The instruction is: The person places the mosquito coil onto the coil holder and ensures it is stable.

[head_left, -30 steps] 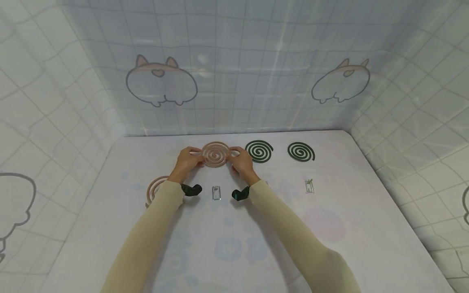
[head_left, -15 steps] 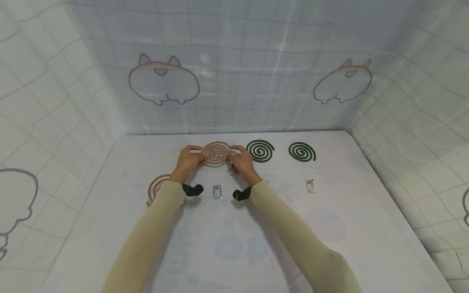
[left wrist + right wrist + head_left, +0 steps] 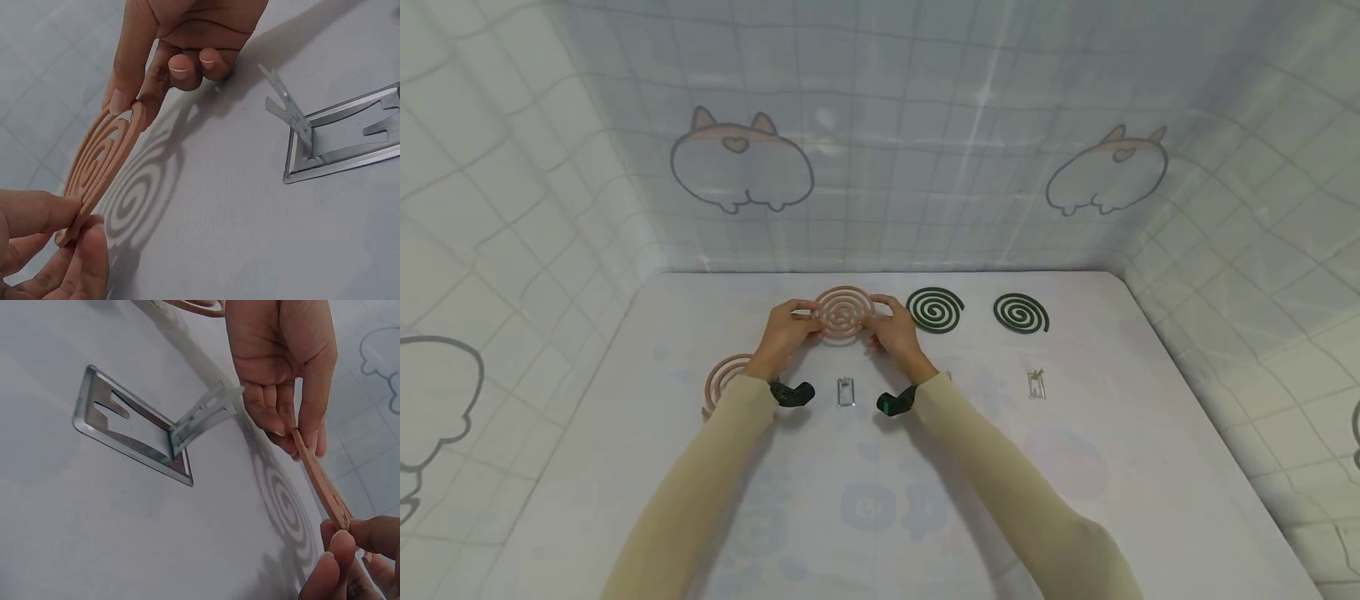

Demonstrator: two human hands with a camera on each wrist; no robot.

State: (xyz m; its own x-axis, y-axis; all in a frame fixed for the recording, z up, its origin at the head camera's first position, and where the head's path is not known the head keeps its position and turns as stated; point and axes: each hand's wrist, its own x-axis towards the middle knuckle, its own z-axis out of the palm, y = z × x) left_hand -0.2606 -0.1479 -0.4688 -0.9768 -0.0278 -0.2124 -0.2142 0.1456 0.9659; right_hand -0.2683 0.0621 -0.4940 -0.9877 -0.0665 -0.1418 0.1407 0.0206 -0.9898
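Observation:
Both hands hold up a reddish-brown mosquito coil (image 3: 844,313) by its opposite edges. My left hand (image 3: 784,335) pinches its left edge between thumb and fingers; my right hand (image 3: 895,335) pinches the right edge. In the left wrist view the coil (image 3: 103,165) is tilted, with its spiral shadow on the white cloth apart from it. The right wrist view shows the coil (image 3: 322,484) nearly edge-on. Between the wrists lies a metal coil stand (image 3: 846,404), its pronged tab bent upward.
Another brown coil (image 3: 707,392) lies partly under the left forearm. Two dark green coils (image 3: 934,311) lie to the right of the hands. A second metal stand (image 3: 1036,395) lies at the right, and a small bit of something shows beside the right sleeve. Cloth walls (image 3: 880,167) enclose the table.
The head view has shifted slightly. Both hands keep their pinch on the brown coil, which is tilted slightly more toward the head camera; the right thumb lies a little further over it.

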